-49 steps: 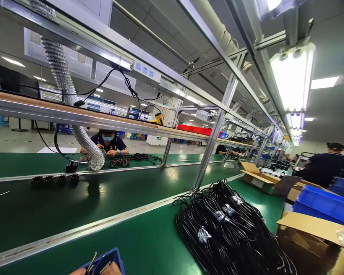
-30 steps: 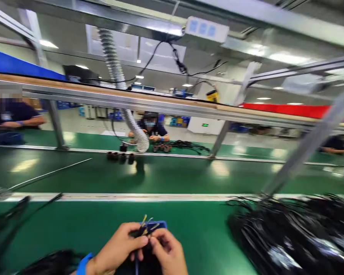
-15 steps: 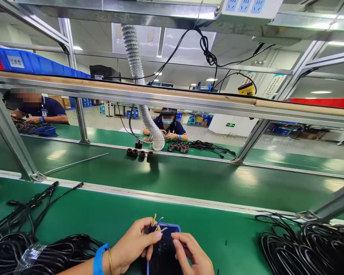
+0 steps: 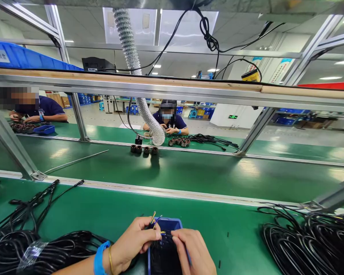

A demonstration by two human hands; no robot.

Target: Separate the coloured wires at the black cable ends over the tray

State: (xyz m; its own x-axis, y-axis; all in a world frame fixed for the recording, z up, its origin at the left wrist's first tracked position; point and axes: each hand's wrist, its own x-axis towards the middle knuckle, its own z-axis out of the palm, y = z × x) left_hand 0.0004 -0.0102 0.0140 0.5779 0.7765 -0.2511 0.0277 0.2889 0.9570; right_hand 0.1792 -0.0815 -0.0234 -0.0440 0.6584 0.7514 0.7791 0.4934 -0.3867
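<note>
My left hand (image 4: 139, 238) is closed in a pinch around the end of a black cable, with thin yellow and blue wires (image 4: 154, 218) fanning out past the fingertips. My right hand (image 4: 193, 248) has its thumb and forefinger pressed together on a short, thin black piece (image 4: 168, 234), which meets the tip of a yellow wire. Both hands are over a blue bin (image 4: 167, 220), whose inside looks dark with small black pieces. The rest of the held cable is hidden by the left hand.
Coiled black cables lie at left (image 4: 54, 252) and right (image 4: 309, 240). Small black bits (image 4: 228, 234) lie right of the bin. A metal frame rail (image 4: 160, 194) crosses behind. Beyond it are copper-wound round parts (image 4: 146, 150), a flexible duct (image 4: 157, 133) and two people working.
My right fingertips have moved left and slightly up to the wires, and the black piece now touches a yellow wire. The left hand keeps its hold. The background has shifted up a little.
</note>
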